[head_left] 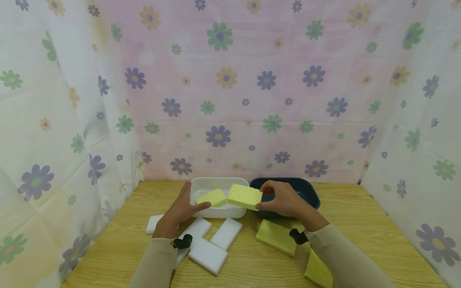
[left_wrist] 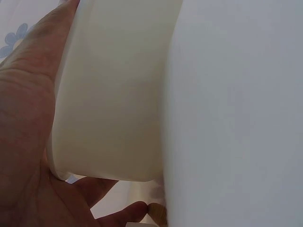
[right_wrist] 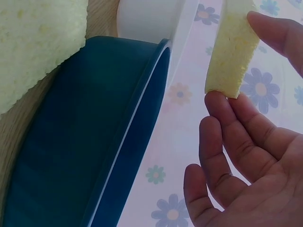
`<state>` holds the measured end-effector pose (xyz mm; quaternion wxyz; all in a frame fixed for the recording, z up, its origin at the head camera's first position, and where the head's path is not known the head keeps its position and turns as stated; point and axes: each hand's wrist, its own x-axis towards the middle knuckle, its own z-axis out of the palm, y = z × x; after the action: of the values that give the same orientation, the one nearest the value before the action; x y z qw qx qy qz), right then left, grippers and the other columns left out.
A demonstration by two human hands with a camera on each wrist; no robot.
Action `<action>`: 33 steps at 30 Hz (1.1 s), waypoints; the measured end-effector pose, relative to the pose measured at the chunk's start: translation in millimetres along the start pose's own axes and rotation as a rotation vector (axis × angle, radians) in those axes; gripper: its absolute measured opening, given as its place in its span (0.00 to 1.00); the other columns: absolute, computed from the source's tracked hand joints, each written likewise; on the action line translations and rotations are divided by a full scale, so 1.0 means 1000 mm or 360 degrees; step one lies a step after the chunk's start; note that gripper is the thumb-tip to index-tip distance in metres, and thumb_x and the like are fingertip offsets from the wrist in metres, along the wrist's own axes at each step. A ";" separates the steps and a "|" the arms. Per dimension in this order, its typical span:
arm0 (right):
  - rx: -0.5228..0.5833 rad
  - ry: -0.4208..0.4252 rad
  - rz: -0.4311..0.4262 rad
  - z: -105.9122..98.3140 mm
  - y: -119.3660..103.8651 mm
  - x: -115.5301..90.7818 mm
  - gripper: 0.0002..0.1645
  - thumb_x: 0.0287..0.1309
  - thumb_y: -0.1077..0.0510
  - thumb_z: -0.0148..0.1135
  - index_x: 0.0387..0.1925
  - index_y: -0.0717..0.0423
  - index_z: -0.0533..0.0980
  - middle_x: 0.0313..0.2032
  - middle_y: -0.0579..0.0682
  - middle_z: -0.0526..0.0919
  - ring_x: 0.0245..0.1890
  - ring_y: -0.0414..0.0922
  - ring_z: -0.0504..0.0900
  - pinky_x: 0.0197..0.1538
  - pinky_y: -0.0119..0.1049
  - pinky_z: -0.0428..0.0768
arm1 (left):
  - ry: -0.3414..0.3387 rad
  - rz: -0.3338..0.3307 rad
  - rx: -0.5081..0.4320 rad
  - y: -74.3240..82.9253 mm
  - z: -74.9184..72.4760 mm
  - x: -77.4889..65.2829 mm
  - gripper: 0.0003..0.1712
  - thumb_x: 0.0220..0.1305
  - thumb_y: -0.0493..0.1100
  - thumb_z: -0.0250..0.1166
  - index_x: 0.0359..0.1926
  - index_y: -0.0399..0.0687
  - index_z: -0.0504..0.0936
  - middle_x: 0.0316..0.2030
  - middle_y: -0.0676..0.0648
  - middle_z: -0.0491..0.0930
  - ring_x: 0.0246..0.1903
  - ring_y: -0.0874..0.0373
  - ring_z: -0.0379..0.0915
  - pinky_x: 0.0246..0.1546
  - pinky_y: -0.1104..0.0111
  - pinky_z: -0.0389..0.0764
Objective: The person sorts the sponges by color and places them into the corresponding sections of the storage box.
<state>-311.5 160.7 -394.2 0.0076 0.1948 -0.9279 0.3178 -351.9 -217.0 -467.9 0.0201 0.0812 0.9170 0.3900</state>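
A white rectangular container [head_left: 219, 213] stands at the back of the table, beside a dark blue container [head_left: 306, 192]. My left hand [head_left: 181, 206] holds the white container's left end, its thumb lying along the front rim; the left wrist view shows fingers around that end. A yellow sponge [head_left: 212, 197] lies inside, just beyond the thumb. My right hand [head_left: 281, 198] pinches another yellow sponge [head_left: 243, 195] between thumb and fingertips, over the white container's right side. In the right wrist view this sponge [right_wrist: 232, 54] is gripped at its edge.
Several white sponges [head_left: 208, 256] lie in front of the white container, one partly behind my left wrist. Two yellow sponges [head_left: 276, 237] lie on the wooden table [head_left: 360, 224] near my right forearm. Flowered cloth [head_left: 248, 100] surrounds the back and sides.
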 end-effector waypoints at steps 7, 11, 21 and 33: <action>-0.0006 0.0005 0.0019 0.006 -0.005 0.010 0.32 0.51 0.36 0.79 0.53 0.46 0.80 0.47 0.42 0.84 0.52 0.49 0.82 0.54 0.46 0.82 | 0.0000 -0.0001 0.0009 -0.003 0.001 0.001 0.78 0.56 0.74 0.71 0.83 0.51 0.25 0.83 0.39 0.27 0.81 0.33 0.34 0.75 0.35 0.52; 0.0007 0.0001 0.0019 0.009 -0.006 0.016 0.33 0.52 0.37 0.79 0.54 0.47 0.80 0.48 0.44 0.84 0.53 0.50 0.82 0.55 0.47 0.82 | 0.0007 0.0000 0.0011 -0.002 0.001 0.002 0.78 0.56 0.75 0.71 0.83 0.51 0.25 0.83 0.40 0.27 0.81 0.34 0.33 0.76 0.36 0.52; 0.0002 0.0012 -0.0007 0.015 -0.007 0.030 0.32 0.53 0.36 0.78 0.52 0.48 0.79 0.48 0.44 0.84 0.54 0.50 0.83 0.57 0.48 0.82 | 0.0011 0.0020 -0.0042 -0.002 0.000 0.001 0.77 0.56 0.72 0.73 0.83 0.51 0.27 0.83 0.39 0.30 0.81 0.35 0.39 0.75 0.37 0.54; 0.0040 0.0013 -0.0030 0.024 -0.013 0.046 0.32 0.52 0.41 0.80 0.54 0.51 0.80 0.46 0.47 0.84 0.45 0.43 0.81 0.50 0.41 0.82 | 0.0041 0.0065 -0.0049 -0.001 0.001 0.002 0.76 0.56 0.70 0.74 0.84 0.53 0.30 0.83 0.39 0.37 0.77 0.36 0.52 0.73 0.38 0.61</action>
<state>-346.3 120.8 -399.8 0.0118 0.2023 -0.9219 0.3301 -353.7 -217.1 -469.5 0.0014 0.0946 0.9092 0.4055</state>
